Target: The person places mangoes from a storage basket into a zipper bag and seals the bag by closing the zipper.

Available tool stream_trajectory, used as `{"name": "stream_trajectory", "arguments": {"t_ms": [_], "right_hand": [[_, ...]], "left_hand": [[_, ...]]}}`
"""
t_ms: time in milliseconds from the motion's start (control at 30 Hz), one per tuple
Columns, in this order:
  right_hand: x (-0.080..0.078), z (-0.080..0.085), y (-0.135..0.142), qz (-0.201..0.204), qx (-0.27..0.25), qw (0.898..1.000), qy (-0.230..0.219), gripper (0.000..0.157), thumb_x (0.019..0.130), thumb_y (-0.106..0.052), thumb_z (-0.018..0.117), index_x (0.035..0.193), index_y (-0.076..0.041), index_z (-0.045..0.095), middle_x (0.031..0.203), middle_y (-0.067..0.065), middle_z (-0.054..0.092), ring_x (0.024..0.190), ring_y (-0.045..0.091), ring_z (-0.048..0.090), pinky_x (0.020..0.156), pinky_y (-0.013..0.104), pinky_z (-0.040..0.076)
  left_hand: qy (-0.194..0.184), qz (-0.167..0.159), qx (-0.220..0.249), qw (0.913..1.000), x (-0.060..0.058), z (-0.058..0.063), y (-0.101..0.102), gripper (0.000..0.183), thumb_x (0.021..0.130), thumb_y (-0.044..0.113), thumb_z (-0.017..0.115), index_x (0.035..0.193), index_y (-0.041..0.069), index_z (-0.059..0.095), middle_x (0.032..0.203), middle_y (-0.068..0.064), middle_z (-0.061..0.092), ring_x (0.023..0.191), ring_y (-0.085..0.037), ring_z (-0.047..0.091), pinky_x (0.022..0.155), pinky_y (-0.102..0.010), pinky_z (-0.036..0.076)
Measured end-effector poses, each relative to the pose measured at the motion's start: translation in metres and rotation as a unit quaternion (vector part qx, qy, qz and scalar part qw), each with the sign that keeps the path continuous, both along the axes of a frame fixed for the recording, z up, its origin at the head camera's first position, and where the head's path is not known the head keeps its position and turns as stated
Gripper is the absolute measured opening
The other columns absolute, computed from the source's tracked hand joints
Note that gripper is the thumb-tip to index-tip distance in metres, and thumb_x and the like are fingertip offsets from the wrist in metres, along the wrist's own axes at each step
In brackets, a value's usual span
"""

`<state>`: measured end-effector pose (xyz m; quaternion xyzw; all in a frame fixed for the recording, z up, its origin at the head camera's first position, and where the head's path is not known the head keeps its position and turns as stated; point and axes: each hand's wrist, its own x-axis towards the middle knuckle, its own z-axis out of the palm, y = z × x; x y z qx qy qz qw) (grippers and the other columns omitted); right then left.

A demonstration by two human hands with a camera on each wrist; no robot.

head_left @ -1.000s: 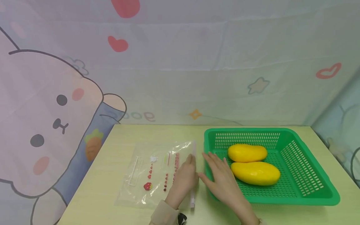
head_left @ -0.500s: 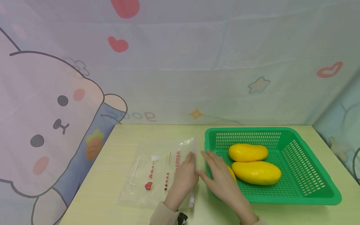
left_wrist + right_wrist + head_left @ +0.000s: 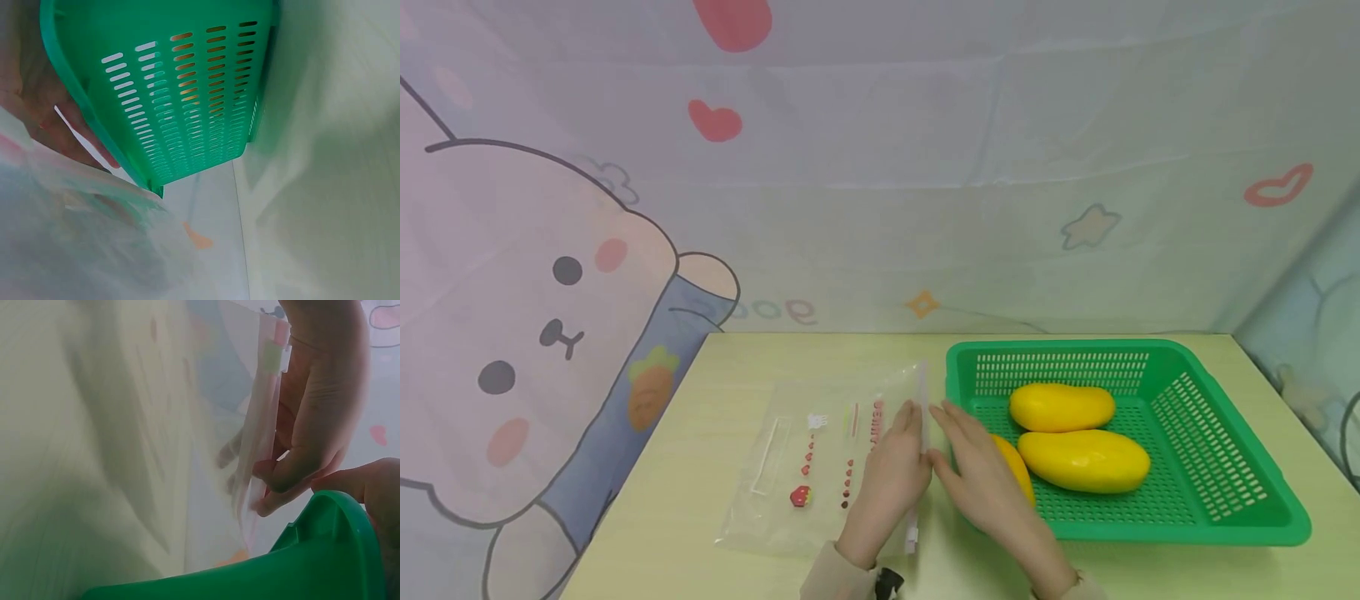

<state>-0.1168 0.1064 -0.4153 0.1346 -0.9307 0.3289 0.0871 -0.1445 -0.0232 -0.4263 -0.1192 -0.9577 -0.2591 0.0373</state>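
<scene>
A clear plastic slider bag (image 3: 782, 525) with small strawberry prints lies at the left of the table. Its opening edge is raised, and my left hand (image 3: 891, 467) pinches it. In the right wrist view, left fingers (image 3: 278, 472) show on the near side of the bag edge and others show through the film. My right hand (image 3: 985, 471) reaches across the left rim of the green basket (image 3: 1243, 533), fingers extended, thumb near the left hand. Inside are yellow, mango-like fruits (image 3: 1082, 461), one (image 3: 1062, 407) at the back and another (image 3: 1015, 468) partly hidden by my right hand.
The basket fills the right side of the pale wooden table (image 3: 655, 500). A printed cloth (image 3: 880, 208) hangs behind the table. The bag's slider (image 3: 273, 357) sits at one end of its edge.
My right hand has shifted slightly left, toward the left hand, uncovering more of the third fruit. The bag's opening edge has moved a little right with my left hand.
</scene>
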Motion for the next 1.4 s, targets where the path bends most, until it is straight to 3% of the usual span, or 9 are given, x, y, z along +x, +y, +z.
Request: {"name": "stream_trajectory", "arguments": {"t_ms": [233, 467, 767, 833, 967, 1100, 1200, 1400], "right_hand": [[-0.001, 0.0, -0.002, -0.001, -0.006, 1.0, 0.012, 0.052, 0.093, -0.019, 0.061, 0.142, -0.007, 0.047, 0.149, 0.017, 0.042, 0.137, 0.039, 0.04, 0.109, 0.057, 0.036], [-0.003, -0.002, -0.003, -0.001, -0.007, 1.0, 0.021, 0.049, 0.093, -0.017, 0.061, 0.14, -0.007, 0.049, 0.147, 0.017, 0.045, 0.135, 0.038, 0.042, 0.107, 0.058, 0.037], [-0.008, -0.006, -0.004, 0.004, -0.009, 0.999, 0.04, 0.044, 0.094, -0.013, 0.059, 0.137, -0.009, 0.053, 0.14, 0.014, 0.053, 0.134, 0.034, 0.044, 0.108, 0.055, 0.038], [-0.009, -0.006, -0.004, 0.006, -0.011, 0.999, 0.04, 0.043, 0.094, -0.012, 0.059, 0.136, -0.008, 0.054, 0.139, 0.013, 0.055, 0.135, 0.034, 0.044, 0.108, 0.055, 0.038], [-0.01, -0.007, -0.005, 0.006, -0.01, 0.999, 0.04, 0.04, 0.094, -0.011, 0.058, 0.133, -0.007, 0.056, 0.135, 0.011, 0.058, 0.135, 0.034, 0.044, 0.108, 0.055, 0.038], [-0.01, -0.006, -0.006, 0.004, -0.003, 0.999, 0.047, 0.037, 0.093, -0.01, 0.059, 0.129, -0.005, 0.059, 0.132, 0.011, 0.061, 0.133, 0.035, 0.045, 0.108, 0.054, 0.038], [-0.011, -0.006, -0.007, 0.003, 0.005, 0.998, 0.061, 0.034, 0.092, -0.009, 0.06, 0.126, -0.005, 0.062, 0.128, 0.011, 0.064, 0.131, 0.036, 0.047, 0.108, 0.055, 0.038], [-0.012, -0.006, -0.007, -0.004, 0.021, 0.996, 0.083, 0.03, 0.091, -0.011, 0.062, 0.121, -0.005, 0.066, 0.123, 0.01, 0.067, 0.128, 0.036, 0.051, 0.114, 0.057, 0.027]], "left_hand": [[0.012, 0.002, 0.017, 0.9998, 0.001, 0.003, 0.0, 0.055, 0.085, 0.005, 0.063, 0.137, -0.008, 0.047, 0.146, -0.023, 0.044, 0.119, -0.038, 0.058, 0.076, -0.045, 0.057], [0.015, 0.006, 0.039, 0.9991, 0.002, 0.008, -0.002, 0.054, 0.084, 0.002, 0.063, 0.136, -0.008, 0.048, 0.146, -0.022, 0.044, 0.118, -0.037, 0.058, 0.061, -0.033, 0.054], [0.037, -0.007, 0.058, 0.9976, 0.004, 0.011, -0.003, 0.054, 0.083, 0.0, 0.062, 0.135, -0.008, 0.049, 0.146, -0.022, 0.045, 0.088, -0.024, 0.064, 0.049, -0.017, 0.04], [0.039, -0.009, 0.064, 0.9971, 0.004, 0.012, -0.003, 0.054, 0.083, 0.0, 0.061, 0.135, -0.008, 0.049, 0.146, -0.021, 0.045, 0.072, -0.017, 0.061, 0.047, -0.017, 0.039], [0.032, -0.01, 0.081, 0.9961, 0.006, 0.014, -0.003, 0.054, 0.084, -0.001, 0.059, 0.136, -0.008, 0.048, 0.147, -0.02, 0.043, 0.05, -0.007, 0.04, 0.043, -0.017, 0.035], [0.029, -0.01, 0.089, 0.9955, 0.007, 0.017, -0.004, 0.055, 0.084, -0.002, 0.058, 0.137, -0.008, 0.047, 0.148, -0.021, 0.042, 0.047, -0.005, 0.031, 0.041, -0.017, 0.032], [0.031, -0.009, 0.094, 0.995, 0.008, 0.018, -0.004, 0.056, 0.083, -0.002, 0.058, 0.137, -0.007, 0.046, 0.148, -0.021, 0.042, 0.049, -0.005, 0.032, 0.042, -0.017, 0.032], [0.018, -0.009, 0.112, 0.9935, 0.009, 0.022, -0.004, 0.055, 0.085, -0.002, 0.057, 0.139, -0.006, 0.045, 0.15, -0.019, 0.04, 0.044, -0.003, 0.03, 0.04, -0.016, 0.03]]}}
